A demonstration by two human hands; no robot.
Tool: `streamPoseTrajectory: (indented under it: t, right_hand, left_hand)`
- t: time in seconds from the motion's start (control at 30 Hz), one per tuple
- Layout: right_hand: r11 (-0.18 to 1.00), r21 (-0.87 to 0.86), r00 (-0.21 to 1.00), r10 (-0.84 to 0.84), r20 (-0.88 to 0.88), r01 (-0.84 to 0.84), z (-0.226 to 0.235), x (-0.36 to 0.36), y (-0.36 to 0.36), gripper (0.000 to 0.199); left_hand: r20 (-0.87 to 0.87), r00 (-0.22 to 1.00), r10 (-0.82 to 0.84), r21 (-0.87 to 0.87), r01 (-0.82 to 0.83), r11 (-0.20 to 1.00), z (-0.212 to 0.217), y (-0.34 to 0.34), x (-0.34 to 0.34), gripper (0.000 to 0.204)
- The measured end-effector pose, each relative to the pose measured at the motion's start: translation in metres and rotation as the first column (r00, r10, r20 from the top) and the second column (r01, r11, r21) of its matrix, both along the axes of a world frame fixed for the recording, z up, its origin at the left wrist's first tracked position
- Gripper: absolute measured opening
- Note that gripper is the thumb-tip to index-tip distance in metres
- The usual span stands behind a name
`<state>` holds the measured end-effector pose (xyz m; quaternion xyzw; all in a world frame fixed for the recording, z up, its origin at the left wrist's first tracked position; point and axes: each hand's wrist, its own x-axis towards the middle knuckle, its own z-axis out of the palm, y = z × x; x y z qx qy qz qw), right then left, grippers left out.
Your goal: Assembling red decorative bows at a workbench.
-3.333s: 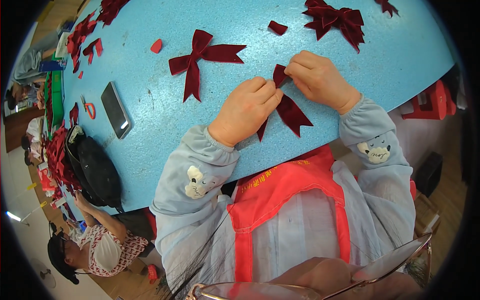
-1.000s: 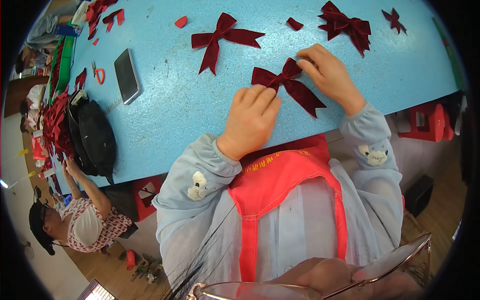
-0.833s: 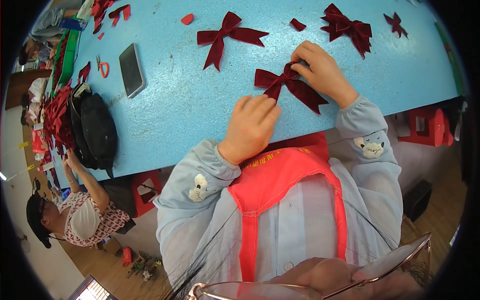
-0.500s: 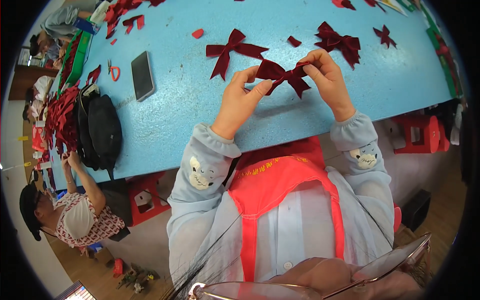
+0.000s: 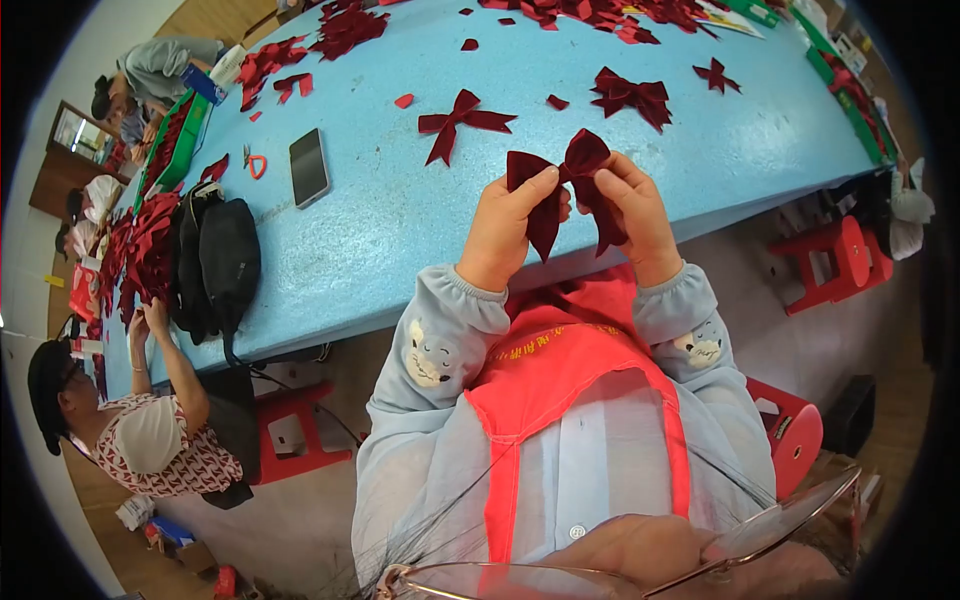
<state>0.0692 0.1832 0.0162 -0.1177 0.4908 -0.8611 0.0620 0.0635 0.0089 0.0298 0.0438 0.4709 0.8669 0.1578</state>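
A dark red velvet bow (image 5: 585, 157) is held up between my two hands, over the table's near edge. My left hand (image 5: 507, 222) pinches its left side, thumb across the front close to the knot. On the other side my right hand (image 5: 640, 212) is closed on the right loop and tail, its thumb in front. The fingers behind the bow are partly hidden. Beyond my hands a single bow (image 5: 462, 122) lies to the left, and a small pile of bows (image 5: 632, 97) lies to the right. A smaller bow (image 5: 717, 76) rests farther right.
On the blue table (image 5: 380, 240) lie a phone (image 5: 309, 168), orange-handled scissors (image 5: 256, 164) and a black bag (image 5: 229, 262). Red ribbon pieces (image 5: 147, 250) heap at the left, near a co-worker (image 5: 150, 430). Green trays (image 5: 178, 145) stand at the edges. Red stools (image 5: 826, 262) are below.
Both hands have drawn nearer to me with the bow and closer together. The bow has turned more upright. The whole view has shifted, showing more of the table's far side.
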Motion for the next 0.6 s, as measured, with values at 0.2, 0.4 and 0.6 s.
streamPoseTrajectory:
  t: [0.2, 0.4, 0.6]
  right_hand:
    - [0.993, -0.077, 0.996, -0.088, -0.019, 0.086, 0.005, 0.027, 0.000, 0.019]
    - [0.989, -0.105, 0.994, -0.104, -0.030, 0.100, -0.009, 0.038, 0.009, 0.018]
    - [0.982, -0.002, 0.978, -0.188, -0.086, 0.188, -0.012, 0.042, 0.014, 0.017]
  left_hand:
    - [0.033, 0.996, -0.087, 0.045, 0.086, 0.995, 0.006, 0.008, 0.028, 0.021]
    - [0.060, 0.994, -0.091, 0.000, 0.092, 0.996, -0.005, 0.016, 0.040, 0.020]
    - [0.023, 0.999, -0.041, -0.076, 0.043, 0.996, -0.013, 0.026, 0.045, 0.019]
